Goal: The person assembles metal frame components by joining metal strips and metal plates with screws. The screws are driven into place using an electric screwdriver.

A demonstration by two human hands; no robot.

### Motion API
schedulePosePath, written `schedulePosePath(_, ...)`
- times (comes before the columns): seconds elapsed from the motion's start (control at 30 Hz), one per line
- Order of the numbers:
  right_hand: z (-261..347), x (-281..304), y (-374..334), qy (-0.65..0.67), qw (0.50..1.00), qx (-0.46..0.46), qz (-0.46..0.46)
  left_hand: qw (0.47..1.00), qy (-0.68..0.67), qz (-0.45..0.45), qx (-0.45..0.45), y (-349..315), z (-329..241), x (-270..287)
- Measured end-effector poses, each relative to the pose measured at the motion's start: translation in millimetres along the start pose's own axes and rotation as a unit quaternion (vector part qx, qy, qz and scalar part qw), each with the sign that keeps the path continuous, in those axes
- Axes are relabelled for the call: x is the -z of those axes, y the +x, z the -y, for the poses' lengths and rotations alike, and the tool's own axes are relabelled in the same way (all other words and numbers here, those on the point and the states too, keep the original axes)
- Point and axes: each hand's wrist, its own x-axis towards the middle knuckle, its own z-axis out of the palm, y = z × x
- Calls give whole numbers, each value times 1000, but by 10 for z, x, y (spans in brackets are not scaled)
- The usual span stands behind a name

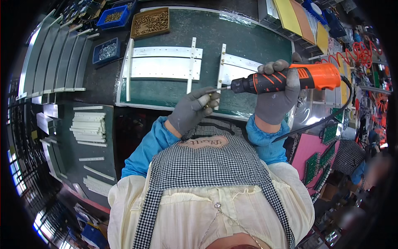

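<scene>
My right hand [278,93], in a grey glove, is wrapped round an orange and black electric screwdriver [306,78] held level with its bit toward the left. My left hand [194,108], gloved too, is closed near the bit's tip, and small brass-coloured screws [207,105] show between its fingers. Just beyond the bit lies a white panel assembly [238,68] with a crossbar at its left end, partly hidden by the tool and right hand. Left of it on the green bench, a second white panel assembly [163,66] has a crossbar near each end.
Behind the panels stand a box of brass screws [150,23], a blue bin of small brass parts [112,17] and a blue bin of silver parts [106,51]. Grey metal panels [56,58] stand at left, above stacked white strips [88,128]. A black cord [321,121] trails from the screwdriver.
</scene>
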Motion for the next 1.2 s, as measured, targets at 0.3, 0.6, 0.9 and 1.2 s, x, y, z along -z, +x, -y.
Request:
schedulePosePath(0.3,-405,-880,-255,-35,998,39,-38,996,-39,73,22,-314,-808,656)
schedulePosePath(0.6,-643,-1188,-451,-90,993,51,-58,997,56,36,42,-377,-1025,806)
schedulePosePath(0.9,-654,-971,-188,-31,995,15,-98,995,-21,60,78,-253,-988,792)
schedulePosePath(1.2,-615,-600,611,-87,991,93,-51,915,329,-227,61,96,-619,980)
